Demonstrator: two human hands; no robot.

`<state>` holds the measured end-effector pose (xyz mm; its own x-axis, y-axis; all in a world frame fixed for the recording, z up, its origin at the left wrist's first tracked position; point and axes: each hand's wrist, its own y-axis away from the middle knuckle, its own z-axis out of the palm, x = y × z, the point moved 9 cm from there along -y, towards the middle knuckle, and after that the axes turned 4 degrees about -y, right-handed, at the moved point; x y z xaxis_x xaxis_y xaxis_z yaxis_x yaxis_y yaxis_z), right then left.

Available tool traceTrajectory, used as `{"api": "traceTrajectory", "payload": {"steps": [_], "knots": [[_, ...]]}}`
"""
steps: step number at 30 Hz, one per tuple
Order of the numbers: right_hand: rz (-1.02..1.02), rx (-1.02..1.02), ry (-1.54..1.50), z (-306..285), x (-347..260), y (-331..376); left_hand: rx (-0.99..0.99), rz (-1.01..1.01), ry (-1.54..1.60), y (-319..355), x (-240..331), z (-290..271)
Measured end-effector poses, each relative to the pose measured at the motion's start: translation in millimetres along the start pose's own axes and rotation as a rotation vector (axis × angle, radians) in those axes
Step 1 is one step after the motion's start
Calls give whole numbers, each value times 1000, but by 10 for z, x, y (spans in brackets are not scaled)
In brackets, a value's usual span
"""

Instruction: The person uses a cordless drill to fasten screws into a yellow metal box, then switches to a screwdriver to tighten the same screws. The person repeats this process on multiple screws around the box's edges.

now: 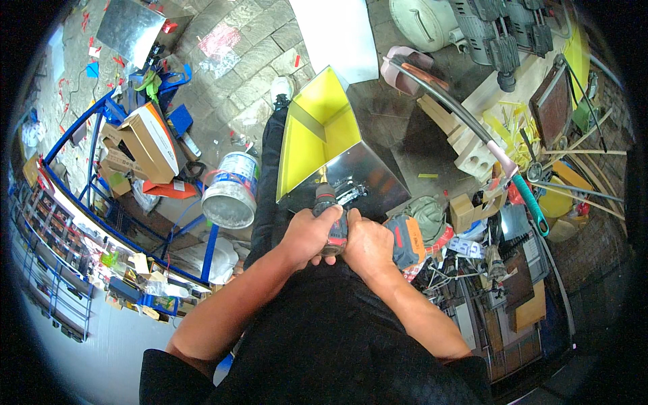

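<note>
Both my hands are closed on a cordless drill (pixel 335 233). My left hand (pixel 307 235) wraps the drill's body from the left. My right hand (pixel 368 244) grips its handle, with the orange and grey battery (pixel 412 237) showing to the right. The chuck points away from me at the shiny near panel of a sheet-metal box (pixel 383 177), whose inside is yellow. A small metal fitting (pixel 351 192) sits on that panel, just right of the bit. Whether the bit touches the panel I cannot tell. My leg stands along the box's left side.
A white bucket (pixel 231 189) stands left of my leg. Beyond it are a cardboard box (pixel 150 143) and a blue metal frame (pixel 81 121). A green-handled hose or pole (pixel 530 201) arcs at the right, above piled tools and scraps. A white sheet (pixel 337 37) lies beyond the metal box.
</note>
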<state>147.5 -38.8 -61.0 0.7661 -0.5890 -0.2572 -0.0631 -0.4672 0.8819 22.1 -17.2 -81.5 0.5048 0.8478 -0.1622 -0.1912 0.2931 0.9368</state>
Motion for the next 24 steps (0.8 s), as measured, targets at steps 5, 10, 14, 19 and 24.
{"api": "traceTrajectory", "payload": {"steps": [5,10,14,19,24], "knots": [[-19,-7,21,-13,-33,0,-6,-4,-9,9,12,-8],[19,-10,-20,30,22,-7,5,11,-27,11,26,-12],[35,-26,-22,36,22,-3,3,-10,-52,-7,-3,-18],[25,-16,-14,10,3,-3,-3,4,-19,7,6,-14],[25,-15,-19,23,13,-3,2,-5,-23,-8,-1,-19]]}}
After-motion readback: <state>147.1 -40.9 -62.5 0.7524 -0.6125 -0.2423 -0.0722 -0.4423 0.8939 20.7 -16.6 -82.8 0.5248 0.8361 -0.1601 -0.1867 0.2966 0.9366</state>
